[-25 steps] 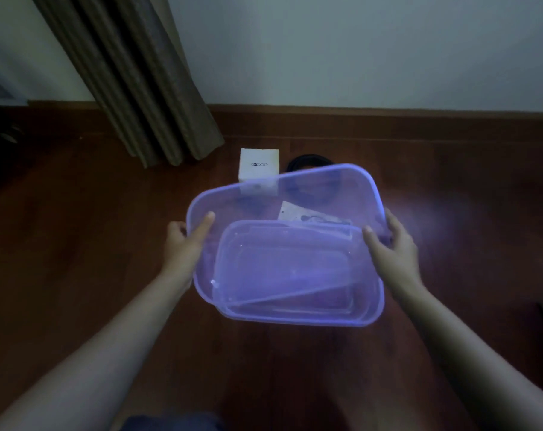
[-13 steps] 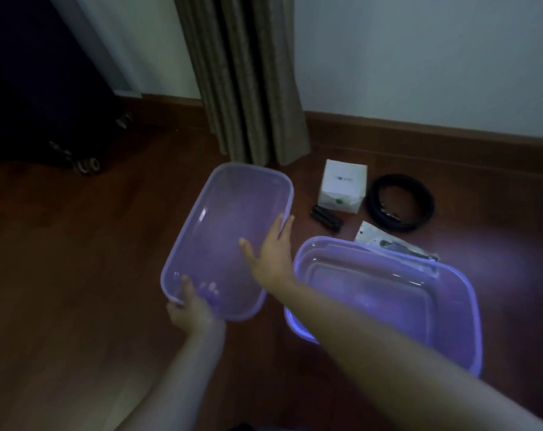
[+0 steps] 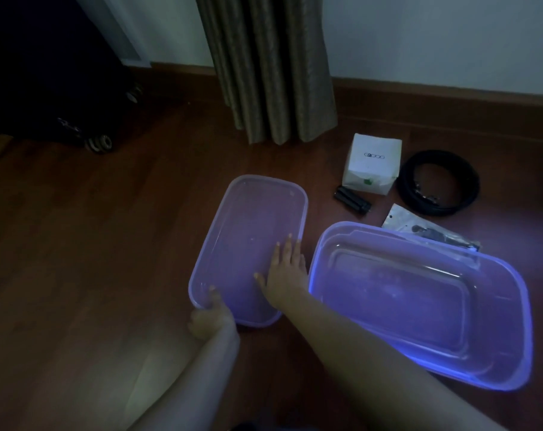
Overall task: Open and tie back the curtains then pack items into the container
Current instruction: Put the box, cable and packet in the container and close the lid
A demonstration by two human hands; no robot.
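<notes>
A translucent purple lid [image 3: 251, 225] lies flat on the wooden floor. My left hand [image 3: 209, 318] grips its near corner. My right hand [image 3: 285, 269] rests flat on the lid's right side, fingers spread. To the right stands the open purple container [image 3: 512, 306], with nothing inside it. Behind it lie a white box [image 3: 372, 163], a small black object [image 3: 352, 202], a coiled black belt [image 3: 438, 181] and a clear packet [image 3: 425, 228] partly hidden by the container's rim. A gathered brown curtain [image 3: 270, 66] hangs down to the floor.
A dark wheeled suitcase [image 3: 46, 73] stands at the far left against the wall. A wooden skirting board [image 3: 450, 101] runs along the white wall behind the items.
The lid was lifted off the container, carried to the left and laid flat on the floor. My right hand now lies flatter on it.
</notes>
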